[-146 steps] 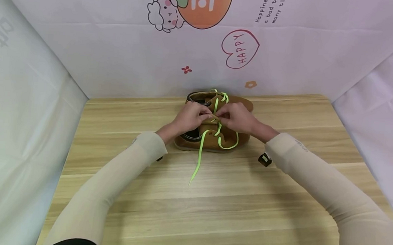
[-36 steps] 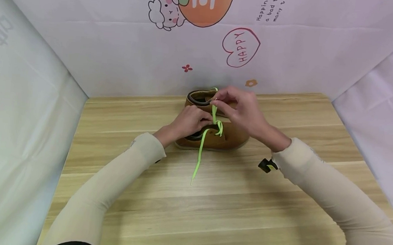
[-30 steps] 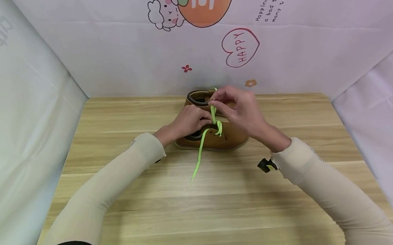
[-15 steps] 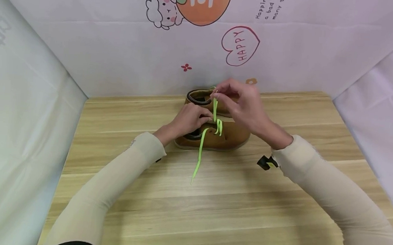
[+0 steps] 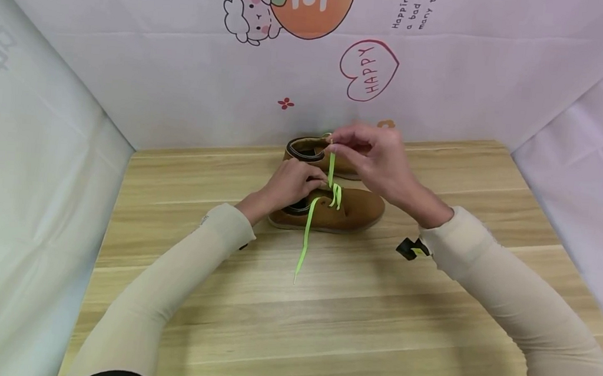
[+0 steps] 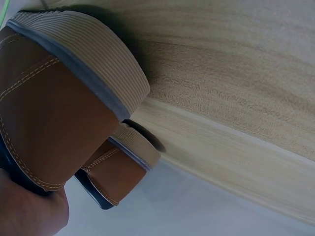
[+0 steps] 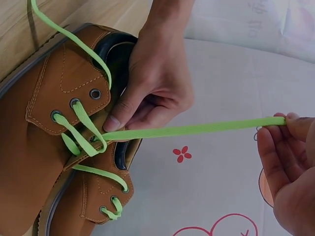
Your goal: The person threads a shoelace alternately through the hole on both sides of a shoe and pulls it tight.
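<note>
A brown leather shoe (image 5: 353, 211) with a neon-green lace sits on the wooden table, toe to the right. My left hand (image 5: 294, 181) pinches the upper edge of its opening; whether that is the tongue or the far eyelet flap, I cannot tell. Above it, my right hand (image 5: 375, 158) pinches a shoelace (image 7: 197, 129) near its end, drawn straight from beside the left thumb. Loops of lace pass through the near flap's two lower eyelets, while its top eyelet (image 7: 95, 93) has none. The other lace end (image 5: 305, 241) trails over the shoe's side onto the table.
A matching shoe (image 5: 303, 161), also laced in green, stands right behind, close to the printed white backdrop (image 5: 192, 85). White cloth walls (image 5: 32, 161) flank the wooden table (image 5: 289, 340). A small black device (image 5: 411, 248) shows at the right wrist.
Both hands were together at the shoe's opening earlier, with a lace end lying over the front. Since then the right hand has lifted that lace upward, lately shifting slightly right. The left hand stays put.
</note>
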`<act>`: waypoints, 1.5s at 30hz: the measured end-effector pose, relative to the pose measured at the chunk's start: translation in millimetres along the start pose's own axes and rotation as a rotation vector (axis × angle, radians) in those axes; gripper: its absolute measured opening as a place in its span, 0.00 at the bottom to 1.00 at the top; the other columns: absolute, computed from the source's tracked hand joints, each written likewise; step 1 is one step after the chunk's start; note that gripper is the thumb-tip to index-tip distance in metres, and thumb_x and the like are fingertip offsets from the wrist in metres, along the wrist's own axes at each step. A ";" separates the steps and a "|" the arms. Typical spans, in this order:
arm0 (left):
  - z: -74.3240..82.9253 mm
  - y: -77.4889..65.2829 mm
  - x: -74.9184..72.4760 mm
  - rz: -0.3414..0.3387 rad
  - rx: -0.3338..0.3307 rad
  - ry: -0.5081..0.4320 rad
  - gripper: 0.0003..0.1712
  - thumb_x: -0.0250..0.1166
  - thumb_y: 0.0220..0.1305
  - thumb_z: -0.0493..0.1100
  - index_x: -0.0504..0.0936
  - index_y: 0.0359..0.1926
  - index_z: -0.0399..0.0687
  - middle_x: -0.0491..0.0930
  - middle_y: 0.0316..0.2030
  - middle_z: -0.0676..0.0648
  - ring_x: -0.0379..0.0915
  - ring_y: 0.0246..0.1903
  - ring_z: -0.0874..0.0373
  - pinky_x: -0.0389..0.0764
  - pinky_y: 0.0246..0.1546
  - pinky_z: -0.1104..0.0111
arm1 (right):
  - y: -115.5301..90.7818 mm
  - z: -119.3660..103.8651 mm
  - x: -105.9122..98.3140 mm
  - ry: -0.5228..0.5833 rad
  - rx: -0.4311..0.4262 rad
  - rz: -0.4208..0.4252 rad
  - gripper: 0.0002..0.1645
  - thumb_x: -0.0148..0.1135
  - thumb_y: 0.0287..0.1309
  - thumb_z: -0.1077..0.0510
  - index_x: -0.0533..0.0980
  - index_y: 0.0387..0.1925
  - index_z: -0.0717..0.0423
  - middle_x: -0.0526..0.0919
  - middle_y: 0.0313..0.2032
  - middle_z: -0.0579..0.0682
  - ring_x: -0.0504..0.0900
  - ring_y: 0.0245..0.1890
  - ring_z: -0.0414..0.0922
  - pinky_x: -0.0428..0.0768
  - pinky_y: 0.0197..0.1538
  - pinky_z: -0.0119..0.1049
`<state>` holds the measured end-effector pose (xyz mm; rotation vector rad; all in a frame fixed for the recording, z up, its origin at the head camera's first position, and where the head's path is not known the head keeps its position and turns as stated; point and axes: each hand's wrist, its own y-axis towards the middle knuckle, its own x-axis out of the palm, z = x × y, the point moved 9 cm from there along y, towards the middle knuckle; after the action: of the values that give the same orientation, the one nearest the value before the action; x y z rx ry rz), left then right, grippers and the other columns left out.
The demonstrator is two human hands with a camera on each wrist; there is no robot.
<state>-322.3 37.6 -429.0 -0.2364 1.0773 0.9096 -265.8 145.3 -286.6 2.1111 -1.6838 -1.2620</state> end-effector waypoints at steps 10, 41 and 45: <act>-0.5 0.6 -0.5 0.014 -0.006 0.022 0.08 0.70 0.73 0.43 0.94 0.45 0.50 0.92 0.41 0.53 0.87 0.40 0.58 0.84 0.45 0.61 | -4.3 10.5 3.1 0.101 0.116 -0.060 0.05 0.75 0.59 0.71 0.89 0.38 0.68 0.92 0.35 0.57 0.91 0.32 0.43 0.85 0.34 0.27; 8.2 -4.5 -7.7 -0.001 0.007 0.004 0.08 0.73 0.71 0.42 0.93 0.46 0.47 0.92 0.43 0.51 0.88 0.41 0.59 0.84 0.47 0.63 | -24.4 56.0 -1.9 0.186 0.269 -0.141 0.09 0.66 0.69 0.71 0.86 0.47 0.70 0.89 0.39 0.65 0.88 0.32 0.38 0.85 0.36 0.28; 13.4 -12.5 -22.2 0.085 0.038 0.011 0.08 0.74 0.69 0.42 0.93 0.46 0.45 0.92 0.43 0.49 0.89 0.43 0.55 0.85 0.47 0.61 | -27.4 68.1 -5.9 0.163 0.338 -0.137 0.11 0.67 0.68 0.71 0.85 0.49 0.71 0.89 0.43 0.62 0.89 0.34 0.37 0.86 0.40 0.28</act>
<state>-308.0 25.8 -407.1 -0.1659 1.1206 0.9638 -292.7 184.7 -342.7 2.4805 -1.8117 -0.8531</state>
